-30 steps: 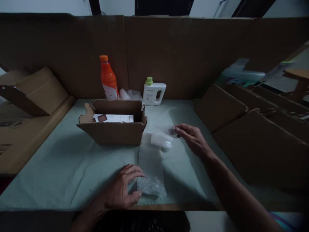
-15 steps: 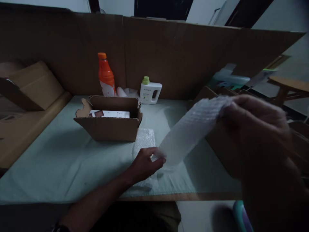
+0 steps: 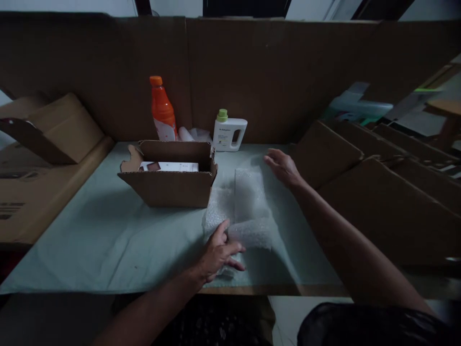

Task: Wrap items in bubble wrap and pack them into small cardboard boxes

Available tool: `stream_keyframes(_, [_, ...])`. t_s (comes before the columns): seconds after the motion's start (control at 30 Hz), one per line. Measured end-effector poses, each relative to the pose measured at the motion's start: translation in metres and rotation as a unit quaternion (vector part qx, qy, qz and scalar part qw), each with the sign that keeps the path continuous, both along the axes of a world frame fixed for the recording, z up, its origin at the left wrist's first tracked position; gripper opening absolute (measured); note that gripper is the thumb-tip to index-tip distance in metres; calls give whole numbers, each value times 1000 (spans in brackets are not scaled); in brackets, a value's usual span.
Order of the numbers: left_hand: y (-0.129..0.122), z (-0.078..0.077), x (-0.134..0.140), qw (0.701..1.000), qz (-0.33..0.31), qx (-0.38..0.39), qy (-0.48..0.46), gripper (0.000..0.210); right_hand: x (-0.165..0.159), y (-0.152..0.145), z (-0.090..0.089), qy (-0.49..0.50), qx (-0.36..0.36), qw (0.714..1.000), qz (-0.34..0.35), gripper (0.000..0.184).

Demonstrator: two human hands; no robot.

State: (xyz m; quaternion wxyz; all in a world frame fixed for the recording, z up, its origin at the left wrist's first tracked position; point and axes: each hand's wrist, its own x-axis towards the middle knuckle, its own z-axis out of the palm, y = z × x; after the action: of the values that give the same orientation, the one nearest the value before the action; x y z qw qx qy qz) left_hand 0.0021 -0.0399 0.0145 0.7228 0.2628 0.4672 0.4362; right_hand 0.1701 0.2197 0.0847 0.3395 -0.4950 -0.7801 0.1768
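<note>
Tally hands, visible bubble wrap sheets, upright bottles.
Hands: 2 (left hand, right hand)
Bubble wrap: 2 (left sheet, right sheet)
Upright bottles: 2 (orange bottle, white bottle)
Total: 6

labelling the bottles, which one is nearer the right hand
The white, green-capped bottle; the orange bottle stands farther left, behind the cardboard box.

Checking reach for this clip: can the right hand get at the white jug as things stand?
Probably yes: only green cloth shows between the right hand and the white jug, whose handle faces that side. The bubble wrap lies nearer the person.
</note>
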Motion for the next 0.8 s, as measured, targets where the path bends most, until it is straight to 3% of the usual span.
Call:
stream_keyframes(0.07, [-12, -3, -5, 999, -22, 25, 28, 97, 9, -24, -6, -18, -19, 999, 20, 31])
stream_keyframes(0.17, [-29, -5, -19, 985, -40, 85, 142, 74, 17, -72, -12, -64, -78, 989, 112, 30])
stream_keyframes(0.33, [-51, -6, -50, 889, -3, 222, 401, 35, 7, -154, -19, -117, -53, 955, 268, 20])
stream_keyframes(0.43, [-59, -10, -62, 858, 12, 234, 458, 28, -9, -195, -27, -190, -27, 909, 370, 27])
stream_keyframes(0.5, [-62, -14, -67, 862, 25, 219, 456, 25, -22, -213, -37, -253, 6, 884, 394, 28])
stream_keyframes(0.6, [-65, -18, -72, 900, 76, 160, 399, 33, -38, -226, -53, -282, 51, 877, 385, 7])
stream_keyframes(0.7, [-66, -11, -76, 948, 149, 83, 268, 66, -45, -233, -52, -176, 53, 903, 389, 14])
stream_keyframes(0.8, [-64, 3, -77, 983, 158, 2, 97, 89, -41, -245, -30, -63, 14, 901, 429, 20])
